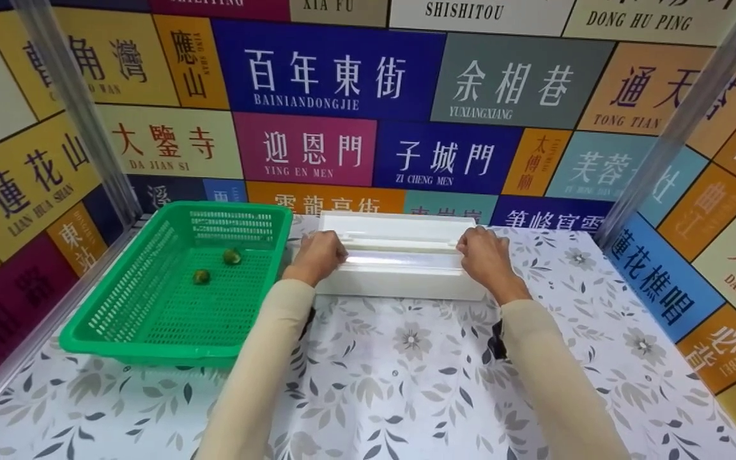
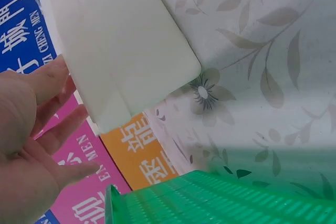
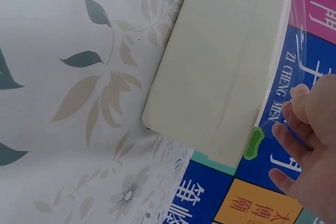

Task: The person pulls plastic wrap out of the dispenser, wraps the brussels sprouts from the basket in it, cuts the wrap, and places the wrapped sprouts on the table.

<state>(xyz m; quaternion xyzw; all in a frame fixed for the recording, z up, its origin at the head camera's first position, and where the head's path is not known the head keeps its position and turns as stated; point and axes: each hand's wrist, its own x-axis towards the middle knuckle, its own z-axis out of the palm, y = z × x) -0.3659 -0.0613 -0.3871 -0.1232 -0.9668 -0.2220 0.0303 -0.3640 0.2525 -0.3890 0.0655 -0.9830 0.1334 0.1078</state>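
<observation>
Pinching clear plastic film (image 1: 400, 258) between thumb and fingers, my right hand (image 1: 488, 259) stands at the 3 o'clock end of a white film-dispenser box (image 1: 400, 284). My left hand (image 1: 318, 255) grips the film at the box's 9 o'clock end, its fingers bent; that hold shows less plainly at the wrist. The hands are well apart, and the film spans between them over the box. The box lies at 12 o'clock on the bench (image 1: 406, 383), which bears a floral cover. A small green tab (image 3: 254, 143) shows at the box end near my right hand. At 10 o'clock stands a green plastic basket (image 1: 151, 350), holding two small, round green-brown items (image 1: 232, 256), apart from each other, too small to identify.
</observation>
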